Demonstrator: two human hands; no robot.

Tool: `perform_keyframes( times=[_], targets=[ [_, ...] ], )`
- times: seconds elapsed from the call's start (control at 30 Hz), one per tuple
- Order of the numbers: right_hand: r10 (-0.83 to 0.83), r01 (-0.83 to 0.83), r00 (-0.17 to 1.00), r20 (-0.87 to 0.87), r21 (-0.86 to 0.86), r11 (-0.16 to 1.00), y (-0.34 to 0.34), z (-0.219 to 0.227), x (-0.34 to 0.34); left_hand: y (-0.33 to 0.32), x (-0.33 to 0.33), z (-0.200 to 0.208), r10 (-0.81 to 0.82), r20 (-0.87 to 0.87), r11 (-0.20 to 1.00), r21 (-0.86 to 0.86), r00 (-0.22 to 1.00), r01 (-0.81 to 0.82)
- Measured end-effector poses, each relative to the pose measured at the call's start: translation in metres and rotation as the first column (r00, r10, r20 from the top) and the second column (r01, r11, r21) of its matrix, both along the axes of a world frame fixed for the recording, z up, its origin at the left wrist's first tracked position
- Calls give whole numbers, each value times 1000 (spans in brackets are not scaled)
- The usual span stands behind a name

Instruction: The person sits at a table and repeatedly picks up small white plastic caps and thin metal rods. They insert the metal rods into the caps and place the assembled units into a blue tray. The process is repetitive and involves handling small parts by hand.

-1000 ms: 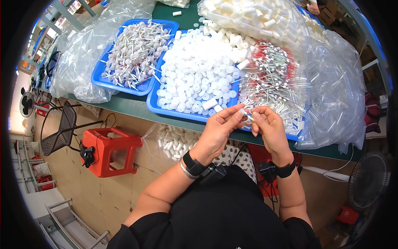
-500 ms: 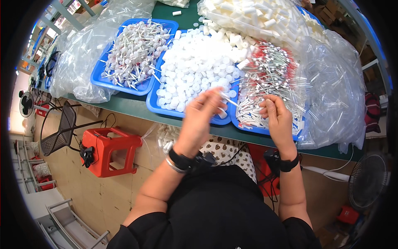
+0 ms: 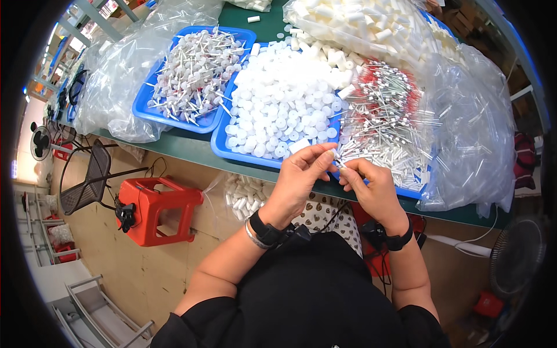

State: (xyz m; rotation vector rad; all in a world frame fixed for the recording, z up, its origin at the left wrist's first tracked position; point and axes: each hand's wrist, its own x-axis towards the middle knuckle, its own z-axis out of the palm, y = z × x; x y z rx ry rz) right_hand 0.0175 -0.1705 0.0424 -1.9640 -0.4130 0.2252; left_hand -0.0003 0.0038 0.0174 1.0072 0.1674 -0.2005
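My left hand (image 3: 301, 181) and my right hand (image 3: 374, 188) meet above the front edge of the middle blue tray (image 3: 232, 155). Both are closed in a pinch at a small white stick-like piece (image 3: 338, 158), partly hidden by the fingertips. The middle tray holds a heap of translucent white discs (image 3: 272, 110). Close to my left index finger shows a white cylinder (image 3: 299, 145); whether the hand touches it I cannot tell. Beyond my right hand, the right blue tray (image 3: 409, 192) holds thin metal pins with white ends (image 3: 386, 95) and short white tubes (image 3: 400, 168).
A left blue tray (image 3: 139, 110) holds sticks fitted with discs. Clear plastic bags (image 3: 470, 139) flank the trays, and a bag of white cylinders (image 3: 360, 26) lies behind. Below the green table (image 3: 191, 148) stand a red stool (image 3: 154, 211), a chair (image 3: 93, 174) and a fan (image 3: 516, 249).
My left hand, blurred over the discs earlier, has moved right and lower. My right hand has come left from the right tray, and the fingertips of both hands now meet.
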Motion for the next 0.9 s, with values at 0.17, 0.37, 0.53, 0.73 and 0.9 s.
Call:
perform_keyframes(
  times=[0.17, 0.37, 0.53, 0.73, 0.9],
  targets=[
    [36, -19, 974, -224, 78, 997, -4, 1, -2, -3, -3, -1, -24, 18, 996, 84, 1000, 22],
    [-117, 121, 991, 71, -54, 991, -23, -5, 14, 70, 42, 30, 184, 212, 948, 219, 960, -230],
    [-64, 248, 872, 486, -325, 913, -48, -6, 31, 186, 103, 56, 589, 80, 807, 0, 804, -591],
    [246, 269, 721, 648, -589, 762, -47, -15, 43, 115, 69, 32, -17, 244, 813, 568, 970, -129],
    [371, 258, 722, 584, -725, 639, -34, -19, 43, 59, 51, -13, -375, 409, 296, 903, 832, -311]
  ],
)
